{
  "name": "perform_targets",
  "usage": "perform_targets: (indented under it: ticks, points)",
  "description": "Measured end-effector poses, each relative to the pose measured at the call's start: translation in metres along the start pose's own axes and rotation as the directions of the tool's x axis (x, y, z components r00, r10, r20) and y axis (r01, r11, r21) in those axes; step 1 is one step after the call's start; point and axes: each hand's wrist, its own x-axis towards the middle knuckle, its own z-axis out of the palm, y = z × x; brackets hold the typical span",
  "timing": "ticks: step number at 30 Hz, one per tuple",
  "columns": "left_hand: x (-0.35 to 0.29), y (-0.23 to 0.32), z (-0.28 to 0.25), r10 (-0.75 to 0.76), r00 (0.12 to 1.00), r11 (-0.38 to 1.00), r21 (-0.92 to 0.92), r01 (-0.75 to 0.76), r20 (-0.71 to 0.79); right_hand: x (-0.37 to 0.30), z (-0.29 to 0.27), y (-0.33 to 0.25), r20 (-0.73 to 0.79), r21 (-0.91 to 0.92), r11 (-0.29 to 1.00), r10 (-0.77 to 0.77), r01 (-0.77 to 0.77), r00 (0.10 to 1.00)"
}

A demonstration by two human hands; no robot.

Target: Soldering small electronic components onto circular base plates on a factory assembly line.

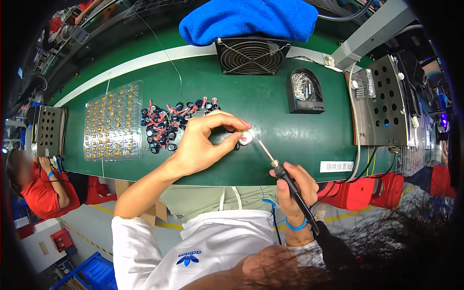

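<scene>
My left hand [199,144] is closed in a pinch above the green workbench [270,106], its thumb and forefinger gripping a small round white-faced part [246,138]. In my right hand [298,186] is a soldering iron [288,180], held like a pen by its black handle. The iron's metal tip points up and left, close beside the white face; whether they touch I cannot tell. Left of my left hand lies a heap of small dark round parts [166,126] with pink-red wire ends. Further left, a clear plastic tray [141,96] holds rows of small gold-coloured pieces.
A square black fan [253,57] stands at the back, beneath a blue towel [249,20]. To its right sits a black open box [314,105] with silvery metal pieces. Perforated metal boxes flank the bench, one at right [384,104]. Another person [46,191] sits at far left.
</scene>
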Motion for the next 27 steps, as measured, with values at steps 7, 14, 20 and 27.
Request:
perform_targets:
  ticks: [7, 14, 20, 27]
  points:
    - [-0.0001, -0.0008, -0.0002, 0.042, 0.999, 0.994, -0.101, -0.043, -0.012, -0.0001, -0.0004, 0.0009, -0.003, 0.011, 0.999, -0.041, 0.041, 0.999]
    - [-0.0005, -0.0005, 0.0017, 0.068, 0.997, 0.997, -0.022, -0.068, -0.028, 0.0013, -0.0004, 0.0, 0.027, -0.011, 0.999, -0.047, 0.048, 0.999]
    - [-0.0008, -0.0018, -0.0002, 0.085, 0.996, 0.996, 0.019, -0.085, 0.001, 0.003, 0.0, 0.0, 0.058, -0.038, 0.999, -0.03, 0.033, 0.998]
    - [-0.0006, 0.0008, -0.0008, 0.094, 0.995, 0.994, 0.052, -0.095, 0.015, 0.0028, -0.0013, 0.0003, 0.081, -0.038, 0.999, -0.026, 0.029, 0.996]
